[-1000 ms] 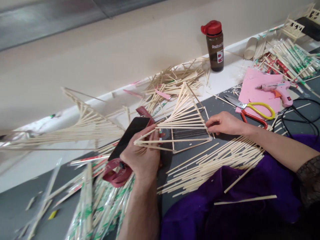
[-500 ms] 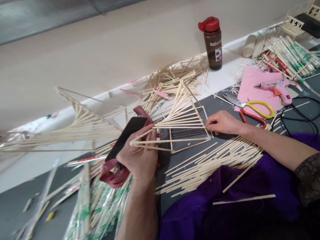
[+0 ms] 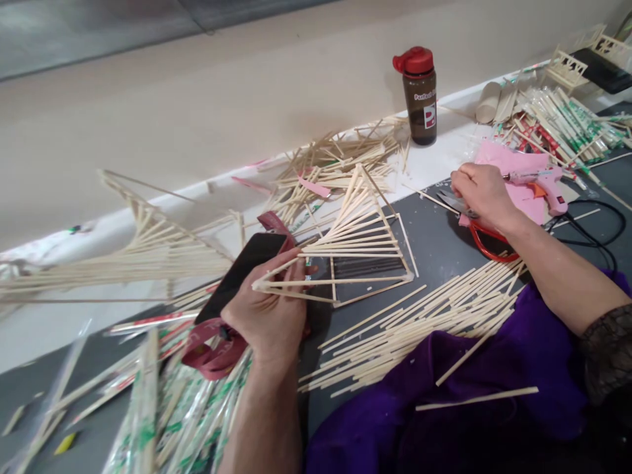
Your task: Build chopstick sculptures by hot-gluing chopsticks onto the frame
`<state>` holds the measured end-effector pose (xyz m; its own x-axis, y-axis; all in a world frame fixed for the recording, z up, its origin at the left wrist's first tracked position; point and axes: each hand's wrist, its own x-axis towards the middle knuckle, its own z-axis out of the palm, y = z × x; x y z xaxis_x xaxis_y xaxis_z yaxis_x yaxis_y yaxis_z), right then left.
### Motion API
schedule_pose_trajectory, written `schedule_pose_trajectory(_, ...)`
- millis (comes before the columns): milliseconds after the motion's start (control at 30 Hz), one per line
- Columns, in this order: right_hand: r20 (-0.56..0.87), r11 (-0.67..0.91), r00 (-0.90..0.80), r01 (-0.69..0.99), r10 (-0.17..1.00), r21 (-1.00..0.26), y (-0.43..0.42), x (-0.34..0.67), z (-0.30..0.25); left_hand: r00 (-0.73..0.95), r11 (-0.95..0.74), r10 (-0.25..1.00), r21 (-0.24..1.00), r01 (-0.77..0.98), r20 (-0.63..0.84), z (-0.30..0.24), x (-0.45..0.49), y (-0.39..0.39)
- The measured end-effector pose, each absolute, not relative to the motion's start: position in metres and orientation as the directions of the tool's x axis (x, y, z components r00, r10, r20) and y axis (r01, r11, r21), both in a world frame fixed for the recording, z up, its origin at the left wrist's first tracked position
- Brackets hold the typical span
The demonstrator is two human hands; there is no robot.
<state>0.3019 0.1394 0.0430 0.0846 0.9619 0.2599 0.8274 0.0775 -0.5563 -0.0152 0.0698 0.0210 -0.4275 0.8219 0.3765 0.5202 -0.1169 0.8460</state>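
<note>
My left hand (image 3: 266, 309) is closed around the narrow end of a small bridge-like model of glued wooden sticks (image 3: 365, 247). Its sticks fan up to a peak above a triangular base. My right hand (image 3: 481, 191), fingers curled together, is over the scissors (image 3: 494, 247) and hides most of the yellow handle. The blades show left of the hand and the red handle below it. I cannot make out whether anything is between these fingers. Just right of that hand, a pink glue gun (image 3: 546, 184) lies on a pink sheet (image 3: 513, 158).
Loose sticks (image 3: 409, 329) spread before my purple garment (image 3: 395, 421). A larger stick model (image 3: 148, 257) stands left, near a dark phone (image 3: 247, 270) and wrapped chopsticks (image 3: 182, 415). Behind are a stick pile (image 3: 340, 161) and a red-lidded bottle (image 3: 419, 99). A black cord (image 3: 602, 243) curls right.
My right hand has left the model's right end and moved up and right, over the scissors. My left hand still holds the model, nearly in place. The view has shifted slightly.
</note>
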Motion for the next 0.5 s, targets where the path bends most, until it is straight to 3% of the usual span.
schedule_pose_trajectory(200, 0.318, 0.149, -0.009, 0.896, 0.948, -0.419, 0.141, 0.303, 0.041, -0.422, -0.145, 0.81, 0.836, 0.529, 0.408, 0.019, -0.016, 0.07)
schedule_pose_trajectory(400, 0.253, -0.051, 0.142, 0.94, 0.957, -0.337, 0.151, 0.32, 0.065, -0.418, -0.104, 0.83, 0.839, 0.534, 0.369, 0.02, -0.016, 0.07)
schedule_pose_trajectory(500, 0.272, -0.054, 0.14, 0.953, 0.952, -0.299, 0.154, 0.332, 0.067, -0.412, -0.127, 0.821, 0.831, 0.542, 0.395, 0.021, -0.015, 0.07)
